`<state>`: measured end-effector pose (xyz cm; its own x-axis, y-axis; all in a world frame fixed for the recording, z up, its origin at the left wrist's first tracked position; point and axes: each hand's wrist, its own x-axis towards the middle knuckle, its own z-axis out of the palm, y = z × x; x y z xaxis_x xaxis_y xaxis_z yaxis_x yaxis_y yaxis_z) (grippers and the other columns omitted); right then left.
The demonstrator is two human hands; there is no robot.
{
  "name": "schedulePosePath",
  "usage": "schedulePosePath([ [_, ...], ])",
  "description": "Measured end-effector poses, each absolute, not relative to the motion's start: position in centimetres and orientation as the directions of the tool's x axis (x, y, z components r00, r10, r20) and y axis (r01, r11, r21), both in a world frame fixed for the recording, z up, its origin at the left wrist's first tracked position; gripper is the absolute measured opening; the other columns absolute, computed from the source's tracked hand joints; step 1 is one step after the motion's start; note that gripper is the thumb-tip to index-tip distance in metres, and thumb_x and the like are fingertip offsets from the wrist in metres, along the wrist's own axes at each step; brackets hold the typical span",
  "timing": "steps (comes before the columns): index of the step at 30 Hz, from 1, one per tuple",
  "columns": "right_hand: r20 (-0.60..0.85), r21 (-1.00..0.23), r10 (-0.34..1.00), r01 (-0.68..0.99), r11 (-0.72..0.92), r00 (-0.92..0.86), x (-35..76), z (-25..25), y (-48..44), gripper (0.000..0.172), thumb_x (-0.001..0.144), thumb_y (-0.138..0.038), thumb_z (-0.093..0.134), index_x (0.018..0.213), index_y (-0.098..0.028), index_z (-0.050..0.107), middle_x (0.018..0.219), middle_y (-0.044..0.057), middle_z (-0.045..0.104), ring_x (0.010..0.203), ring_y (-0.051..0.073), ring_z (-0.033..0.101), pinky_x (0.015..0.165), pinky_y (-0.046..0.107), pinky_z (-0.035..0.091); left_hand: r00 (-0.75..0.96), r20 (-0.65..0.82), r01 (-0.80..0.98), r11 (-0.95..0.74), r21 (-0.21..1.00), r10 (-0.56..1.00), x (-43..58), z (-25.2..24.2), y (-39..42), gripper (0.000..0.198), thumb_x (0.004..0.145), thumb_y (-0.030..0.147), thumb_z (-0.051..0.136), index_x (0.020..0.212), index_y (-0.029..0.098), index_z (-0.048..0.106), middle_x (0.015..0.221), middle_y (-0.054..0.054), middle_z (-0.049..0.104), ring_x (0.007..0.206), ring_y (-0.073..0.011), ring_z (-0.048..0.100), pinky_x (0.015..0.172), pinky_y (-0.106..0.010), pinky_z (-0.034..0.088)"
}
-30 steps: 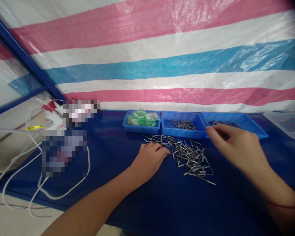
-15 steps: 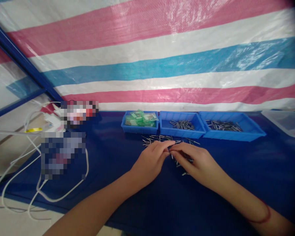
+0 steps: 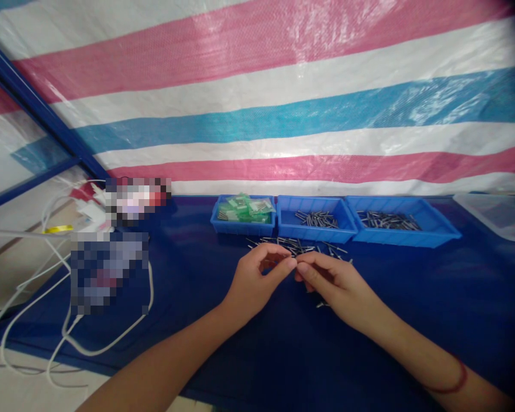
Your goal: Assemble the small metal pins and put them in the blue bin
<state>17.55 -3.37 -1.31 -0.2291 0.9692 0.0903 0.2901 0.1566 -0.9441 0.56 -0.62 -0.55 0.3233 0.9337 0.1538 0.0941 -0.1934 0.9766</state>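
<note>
My left hand point(image 3: 255, 280) and my right hand point(image 3: 341, 286) meet fingertip to fingertip above the blue tabletop. Each is closed in a pinch of thumb and fingers. A small dark sliver shows where they meet, but the fingers cover most of it and its kind cannot be made out. Just behind and beneath them lies a loose pile of thin metal rods point(image 3: 278, 244), dark along part of their length and shiny elsewhere. My hands partly hide this pile. One rod point(image 3: 321, 305) lies near my right hand, on the side closer to me.
Three blue bins stand in a row behind the pile: the left bin point(image 3: 240, 228) holds green-and-clear packets, the middle bin point(image 3: 317, 232) and right bin point(image 3: 438, 232) hold metal rods. A clear plastic lid point(image 3: 493, 214) lies far right. White cables point(image 3: 152, 286) loop at left.
My left hand's fingers have shifted from lying close together to an arched pinch, with its thumb now in view. My right hand has stayed at nearly the same spot.
</note>
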Motion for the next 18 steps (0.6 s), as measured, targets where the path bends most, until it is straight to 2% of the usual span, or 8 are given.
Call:
schedulePosePath([
  [6,0.055,-0.966,0.981,0.239,0.099,-0.184,17.20,-1.19,-3.64,0.029,0.091,-0.043,0.048,0.083,-0.019,0.062,0.066,0.000,0.055,0.057,0.011,0.049,0.051,0.024,0.040,0.315,0.178,0.111,-0.222,0.969,0.932,0.43,-0.34,-0.61,0.014,0.085,0.028,0.061,0.087,0.014,0.064,0.084,-0.002,0.067,0.079,-0.0122,0.061,0.073,-0.021,0.047],
  [12,0.047,-0.978,0.979,0.190,0.085,-0.197,17.17,-1.21,-3.55,0.023,0.090,-0.040,0.051,0.094,-0.020,0.063,0.077,0.002,0.060,0.066,0.013,0.052,0.057,0.026,0.042,0.306,0.188,0.113,-0.232,0.966,0.933,0.38,-0.20,-0.56,0.015,0.085,0.028,0.062,0.087,0.014,0.065,0.085,-0.002,0.068,0.077,-0.0118,0.062,0.071,-0.020,0.048],
  [18,0.115,-0.963,0.978,0.220,0.152,-0.176,17.24,-1.20,-3.45,0.019,0.089,-0.036,0.052,0.088,-0.021,0.063,0.083,0.003,0.059,0.071,0.014,0.053,0.060,0.027,0.041,0.312,0.211,0.098,-0.253,0.963,0.926,0.46,-0.20,-0.45,0.012,0.084,0.026,0.062,0.087,0.014,0.066,0.085,-0.002,0.068,0.079,-0.0119,0.062,0.073,-0.021,0.048],
])
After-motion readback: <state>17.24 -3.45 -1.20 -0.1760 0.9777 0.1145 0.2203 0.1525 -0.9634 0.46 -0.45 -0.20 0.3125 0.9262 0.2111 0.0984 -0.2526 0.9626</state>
